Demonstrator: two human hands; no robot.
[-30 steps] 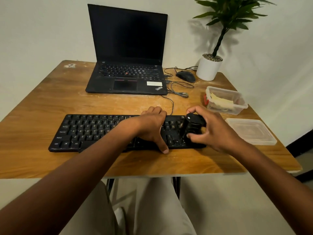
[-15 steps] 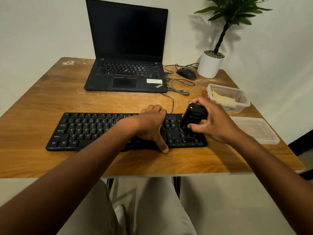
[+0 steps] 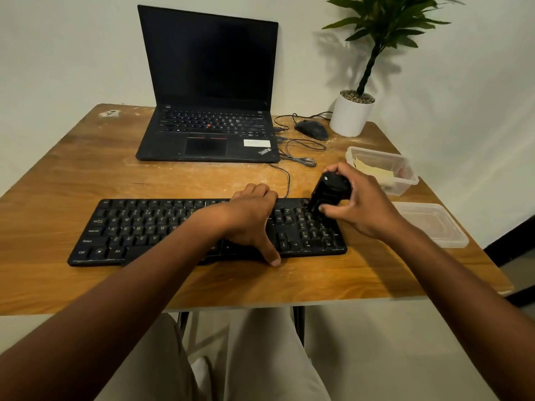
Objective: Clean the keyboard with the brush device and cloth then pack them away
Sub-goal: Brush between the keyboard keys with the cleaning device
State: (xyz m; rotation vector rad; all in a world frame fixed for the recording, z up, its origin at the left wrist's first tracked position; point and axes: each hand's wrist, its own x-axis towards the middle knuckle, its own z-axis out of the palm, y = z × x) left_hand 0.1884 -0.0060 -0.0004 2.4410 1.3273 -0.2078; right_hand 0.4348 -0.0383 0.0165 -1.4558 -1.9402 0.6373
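Stage: brushing, early-mid | right hand grip curled round brush at keyboard far-right corner | left hand pinning keyboard, holds nothing | cloth in tub; wiping, packing pending

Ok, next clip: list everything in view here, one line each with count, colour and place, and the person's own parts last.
keyboard: one, black, near middle of table
brush device: one, black, over the keyboard's right end
laptop: one, black, open, dark screen, far middle
mouse: one, black, right of laptop
cables: several, dark and grey, between laptop and mouse
potted plant: one, green in white pot, far right corner
container: one, clear, right side, holding a pale yellow cloth
lid: one, clear, flat, near right edge
table: one, wooden brown
left hand: one, resting on the keyboard, thumb at its front edge
right hand: one, gripping the brush device
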